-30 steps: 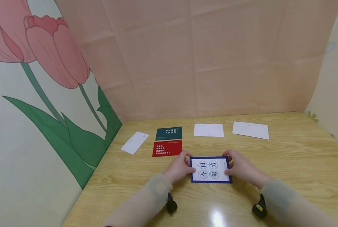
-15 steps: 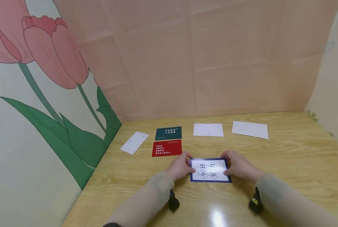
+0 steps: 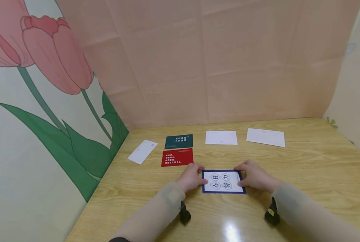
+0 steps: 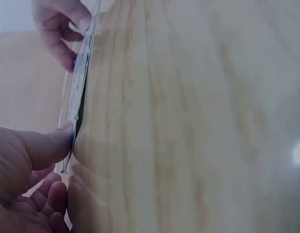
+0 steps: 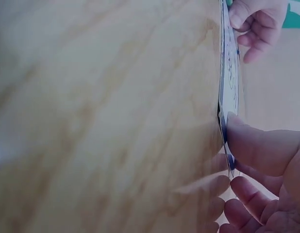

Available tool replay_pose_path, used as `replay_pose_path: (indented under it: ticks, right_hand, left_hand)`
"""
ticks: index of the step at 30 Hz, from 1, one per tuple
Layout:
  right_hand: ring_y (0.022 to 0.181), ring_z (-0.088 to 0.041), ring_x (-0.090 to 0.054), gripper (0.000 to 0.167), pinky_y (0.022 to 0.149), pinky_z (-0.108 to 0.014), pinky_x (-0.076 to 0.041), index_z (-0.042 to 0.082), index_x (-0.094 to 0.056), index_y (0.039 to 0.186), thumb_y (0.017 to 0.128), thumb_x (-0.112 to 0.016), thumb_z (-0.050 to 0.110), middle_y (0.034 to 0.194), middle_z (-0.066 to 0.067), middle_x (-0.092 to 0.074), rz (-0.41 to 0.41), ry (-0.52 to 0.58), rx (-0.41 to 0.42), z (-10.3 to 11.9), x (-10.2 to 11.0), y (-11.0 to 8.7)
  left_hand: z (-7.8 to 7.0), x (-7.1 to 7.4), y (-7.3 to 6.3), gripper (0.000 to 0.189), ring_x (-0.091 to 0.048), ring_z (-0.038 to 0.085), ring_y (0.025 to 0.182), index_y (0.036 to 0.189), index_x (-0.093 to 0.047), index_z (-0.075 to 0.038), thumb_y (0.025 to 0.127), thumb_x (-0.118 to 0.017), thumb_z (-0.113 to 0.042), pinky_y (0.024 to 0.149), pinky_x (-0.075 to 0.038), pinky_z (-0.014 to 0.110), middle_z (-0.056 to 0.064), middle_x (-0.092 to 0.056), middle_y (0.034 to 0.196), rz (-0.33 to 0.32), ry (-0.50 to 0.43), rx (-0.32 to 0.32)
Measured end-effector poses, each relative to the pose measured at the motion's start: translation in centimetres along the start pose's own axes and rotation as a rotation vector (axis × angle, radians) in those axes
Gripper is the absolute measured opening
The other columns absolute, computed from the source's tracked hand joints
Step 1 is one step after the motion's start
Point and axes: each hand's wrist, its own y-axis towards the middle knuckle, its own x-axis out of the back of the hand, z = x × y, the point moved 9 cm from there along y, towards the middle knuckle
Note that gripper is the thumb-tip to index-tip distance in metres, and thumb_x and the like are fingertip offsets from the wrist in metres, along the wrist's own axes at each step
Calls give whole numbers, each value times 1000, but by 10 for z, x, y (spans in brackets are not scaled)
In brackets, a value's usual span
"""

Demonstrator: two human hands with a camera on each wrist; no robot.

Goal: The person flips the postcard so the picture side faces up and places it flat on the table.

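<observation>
Far edge of blue-bordered card [image 3: 223,190] has been lowered a touch vs. earlier. L to R: red card [image 3: 177,158] lies just beyond L hand [image 3: 190,178]; blue-bordered card, betw. hands, is pinched at L end — R end likewise by R hand [image 3: 255,176] — prob. for even support.

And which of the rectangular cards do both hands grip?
The white card with a dark blue border, pinched at its short ends; the dark green card, red card and three borderless white cards lie unheld.
</observation>
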Motion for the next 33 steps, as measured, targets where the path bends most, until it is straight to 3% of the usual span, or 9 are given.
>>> replay_pose_path:
  ticks: [4, 8, 13, 16, 19, 26, 33]
  right_hand:
    - [115, -40, -48, 59, 96, -62, -36, 9, -62, 128, 76, -82, 25, 128, -18, -52, -11, -65, 52, 8, 1, -3]
    - [121, -44, -45, 57, 98, -65, -31, 9, -60, 131, 79, -79, 24, 133, -17, -54, -17, -155, 113, 17, 2, -6]
    - [120, -42, -46, 58, 94, -64, -32, 12, -57, 134, 81, -77, 24, 137, -13, -53, -18, -209, 142, 22, 0, -9]
    - [119, -44, -46, 58, 92, -65, -34, 10, -56, 135, 82, -76, 22, 138, -15, -52, -26, -228, 169, 25, 0, -10]
    - [122, -47, -44, 54, 96, -66, -33, 9, -55, 136, 86, -72, 21, 139, -17, -50, -29, -241, 194, 26, -1, -13]
    - [129, -48, -38, 52, 101, -64, -31, 8, -51, 139, 93, -63, 31, 146, -20, -41, 53, -254, 246, 33, -6, -26]
    - [136, -41, -34, 52, 106, -64, -23, 9, -51, 139, 97, -54, 40, 147, -12, -44, 123, -395, 275, 30, -14, -36]
  left_hand:
    - [-6, 0, -3, 38, -49, 10, 94, 112, -62, -24, 79, -80, -21, 87, -47, 30, -8, -52, 100, 16, 39, -44]
    - [-18, -1, -12, 22, -49, 8, 93, 101, -68, -27, 83, -77, -19, 86, -47, 29, -10, -54, 98, 41, 145, -119]
    - [-38, -9, -32, 15, -48, 6, 100, 103, -73, -32, 88, -71, -29, 94, -41, 31, -15, -56, 101, 108, 360, -314]
    - [-46, -17, -47, 23, -47, 5, 105, 112, -71, -35, 90, -67, -37, 97, -37, 32, -17, -58, 109, 178, 472, -443]
    - [-44, -25, -60, 35, -46, 6, 112, 124, -64, -37, 90, -64, -46, 98, -35, 33, -15, -55, 122, 234, 555, -509]
    - [-28, -30, -77, 66, -33, 14, 136, 144, -41, -37, 85, -55, -63, 110, -27, 40, -12, -36, 149, 284, 605, -466]
    - [-23, -30, -87, 81, -27, 12, 140, 149, -35, -29, 82, -49, -73, 113, -21, 43, -13, -30, 153, 315, 673, -445]
